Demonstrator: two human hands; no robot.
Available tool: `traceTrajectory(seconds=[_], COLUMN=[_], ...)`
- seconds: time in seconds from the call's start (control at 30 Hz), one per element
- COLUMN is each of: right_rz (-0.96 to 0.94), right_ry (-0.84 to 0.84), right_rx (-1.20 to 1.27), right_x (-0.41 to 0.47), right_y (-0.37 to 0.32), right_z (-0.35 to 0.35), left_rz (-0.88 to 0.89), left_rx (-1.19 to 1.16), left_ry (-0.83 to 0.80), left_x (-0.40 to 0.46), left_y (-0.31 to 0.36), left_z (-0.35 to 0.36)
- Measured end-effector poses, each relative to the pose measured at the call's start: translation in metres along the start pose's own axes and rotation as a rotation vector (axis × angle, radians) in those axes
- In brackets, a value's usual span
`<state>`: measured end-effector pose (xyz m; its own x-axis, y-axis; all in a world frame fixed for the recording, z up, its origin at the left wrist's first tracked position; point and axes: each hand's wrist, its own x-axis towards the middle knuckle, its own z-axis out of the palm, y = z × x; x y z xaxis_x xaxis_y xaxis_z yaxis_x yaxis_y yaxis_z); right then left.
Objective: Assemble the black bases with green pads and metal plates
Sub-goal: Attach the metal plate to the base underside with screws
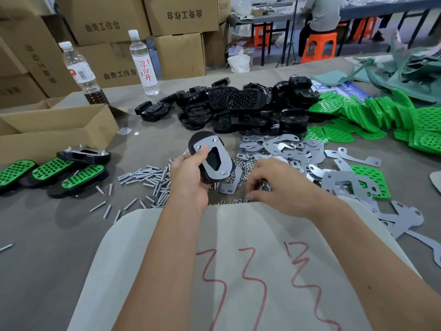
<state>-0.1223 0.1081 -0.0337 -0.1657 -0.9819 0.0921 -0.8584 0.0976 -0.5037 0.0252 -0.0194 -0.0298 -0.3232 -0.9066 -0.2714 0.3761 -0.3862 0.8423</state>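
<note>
Nearest, the right hand curls fingertips-down into loose nuts, its catch hidden; the left hand grips a black base by its long edges, thumb pinning the metal plate on top. Stiff, light and smooth, the part is probably best held at the rim. Beyond lie spare plates, bases and green pads.

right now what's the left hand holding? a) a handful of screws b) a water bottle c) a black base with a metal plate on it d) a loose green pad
c: the left hand grips a black base with a metal plate lying on its upturned face, thumb pressed on the plate's edge, while the right hand reaches into the small nuts on the table.
</note>
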Motion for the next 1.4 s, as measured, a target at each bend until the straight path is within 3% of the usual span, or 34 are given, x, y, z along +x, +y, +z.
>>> traceTrajectory(seconds=[0.1,0.27,0.4,0.93,1.13,1.4], right_rz=[0.011,0.016,-0.018,0.000,-0.032,-0.036], right_ry=[0.071,0.471,0.584,0.636,0.566,0.624], right_rx=[0.060,0.552,0.727,0.724,0.717,0.613], right_x=[0.000,0.003,0.003,0.004,0.004,0.004], right_y=[0.000,-0.003,-0.003,0.002,0.010,0.010], right_z=[0.003,0.005,0.004,0.009,0.006,0.009], left_rz=[0.006,0.052,0.091,0.063,0.034,0.075], left_rx=[0.079,0.302,0.444,0.445,0.436,0.461], left_ry=[-0.008,-0.062,-0.127,-0.224,-0.194,-0.167], left_x=[0.000,-0.006,-0.011,-0.022,-0.024,-0.025], left_y=[0.000,-0.009,-0.016,-0.019,-0.018,-0.022], left_z=[0.000,0.007,0.012,0.020,0.021,0.023])
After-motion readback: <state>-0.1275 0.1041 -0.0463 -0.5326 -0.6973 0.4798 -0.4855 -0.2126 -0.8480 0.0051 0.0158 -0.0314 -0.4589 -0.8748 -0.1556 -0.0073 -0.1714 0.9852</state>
